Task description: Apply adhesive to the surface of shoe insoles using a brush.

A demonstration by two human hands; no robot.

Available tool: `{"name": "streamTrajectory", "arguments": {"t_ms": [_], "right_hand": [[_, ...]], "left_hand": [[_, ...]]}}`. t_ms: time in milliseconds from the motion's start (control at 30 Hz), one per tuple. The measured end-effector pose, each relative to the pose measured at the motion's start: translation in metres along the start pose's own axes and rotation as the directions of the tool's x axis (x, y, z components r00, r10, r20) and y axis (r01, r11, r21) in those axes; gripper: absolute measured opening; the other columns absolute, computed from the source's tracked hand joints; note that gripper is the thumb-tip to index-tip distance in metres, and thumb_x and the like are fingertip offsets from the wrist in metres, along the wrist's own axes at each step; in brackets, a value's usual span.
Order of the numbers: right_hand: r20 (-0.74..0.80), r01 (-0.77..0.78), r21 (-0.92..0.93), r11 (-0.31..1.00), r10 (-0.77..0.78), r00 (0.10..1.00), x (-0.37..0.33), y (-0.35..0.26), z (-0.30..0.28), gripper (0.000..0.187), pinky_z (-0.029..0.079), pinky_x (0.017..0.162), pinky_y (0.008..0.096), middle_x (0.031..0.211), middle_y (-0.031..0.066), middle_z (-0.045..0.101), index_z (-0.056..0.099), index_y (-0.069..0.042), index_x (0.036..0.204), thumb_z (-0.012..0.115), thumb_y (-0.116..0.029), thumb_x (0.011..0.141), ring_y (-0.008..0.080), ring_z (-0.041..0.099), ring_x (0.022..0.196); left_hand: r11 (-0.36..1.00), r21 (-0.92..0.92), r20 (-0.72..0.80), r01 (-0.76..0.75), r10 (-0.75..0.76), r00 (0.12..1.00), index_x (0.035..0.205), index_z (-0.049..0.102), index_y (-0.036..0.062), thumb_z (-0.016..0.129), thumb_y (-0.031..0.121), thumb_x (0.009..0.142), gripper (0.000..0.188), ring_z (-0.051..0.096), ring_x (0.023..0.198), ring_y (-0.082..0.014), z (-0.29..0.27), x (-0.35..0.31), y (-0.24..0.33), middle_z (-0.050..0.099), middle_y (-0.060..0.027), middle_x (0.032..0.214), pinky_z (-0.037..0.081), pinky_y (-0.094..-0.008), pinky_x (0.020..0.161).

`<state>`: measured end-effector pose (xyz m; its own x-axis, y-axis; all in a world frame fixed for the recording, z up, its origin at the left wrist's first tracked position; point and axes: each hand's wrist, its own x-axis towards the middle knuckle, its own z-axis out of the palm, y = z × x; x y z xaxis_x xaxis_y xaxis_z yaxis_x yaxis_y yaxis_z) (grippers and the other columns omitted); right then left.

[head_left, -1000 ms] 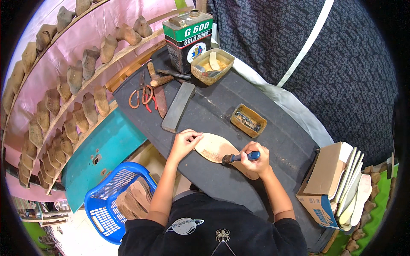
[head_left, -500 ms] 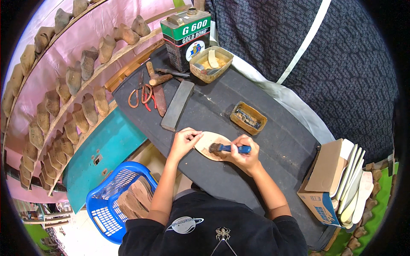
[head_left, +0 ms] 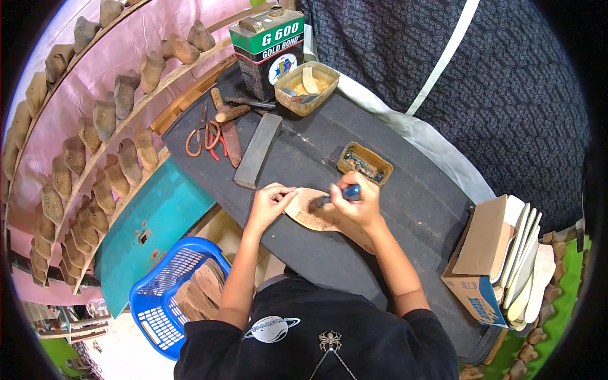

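Note:
A pale tan shoe insole (head_left: 311,217) lies over the near part of the black table, its narrower end running off to the lower right. My left hand (head_left: 271,204) pinches the insole's rounded left end between thumb and fingers. Gripped in my right hand (head_left: 362,206) is a blue-handled brush (head_left: 351,192), whose blurred dark bristle end meets the insole's surface. Brownish smears mark the insole around the brush. Just beyond my right hand stands a small yellowish tray (head_left: 386,177) with dark residue inside.
Scissors (head_left: 212,136), a hammer (head_left: 229,113) and a grey sharpening block (head_left: 258,152) lie at the left. Behind stand a metal can (head_left: 266,54) and a tub (head_left: 316,104). A cardboard box (head_left: 475,253) of soles is at right, a blue basket (head_left: 158,316) at lower left, shoe lasts (head_left: 126,161) on racks.
My right hand and the brush have shifted slightly up, the handle now more upright and the brush head blurred. The insole's narrower end shows more. My left hand keeps its pinch.

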<state>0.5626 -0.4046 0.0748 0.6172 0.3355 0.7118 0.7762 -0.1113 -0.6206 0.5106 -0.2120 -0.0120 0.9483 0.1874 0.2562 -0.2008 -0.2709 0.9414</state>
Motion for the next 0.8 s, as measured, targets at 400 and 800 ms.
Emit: {"name": "streamTrajectory", "arguments": {"t_ms": [400,800], "right_hand": [[0.073,-0.036,0.041,0.998,0.033,0.997,-0.024,0.009,-0.035,0.019,0.034,0.04,0.024,0.054,0.0045,0.043,0.042,-0.004,0.063,0.061,-0.001,0.062,0.0121,0.043,0.043],[-0.028,-0.196,0.073,0.978,0.198,0.98,0.017,0.022,0.015,0.017,0.033,0.041,0.0211,0.05,-0.0003,0.042,0.044,-0.005,0.067,0.06,-0.008,0.065,0.0058,0.041,0.044]], "left_hand": [[1.0,0.02,-0.006,0.025,-0.025,1.0,0.082,0.063,-0.002,0.061,0.006,0.074,0.012,0.048,0.052,-0.0047,-0.003,-0.002,0.004,0.057,-0.0042,0.071,0.038,-0.0178,0.046],[0.999,-0.017,-0.001,0.032,-0.032,0.999,0.083,0.063,-0.002,0.061,0.006,0.074,0.012,0.049,0.052,-0.0044,0.001,-0.001,0.001,0.057,-0.0046,0.072,0.038,-0.0175,0.046]]}}
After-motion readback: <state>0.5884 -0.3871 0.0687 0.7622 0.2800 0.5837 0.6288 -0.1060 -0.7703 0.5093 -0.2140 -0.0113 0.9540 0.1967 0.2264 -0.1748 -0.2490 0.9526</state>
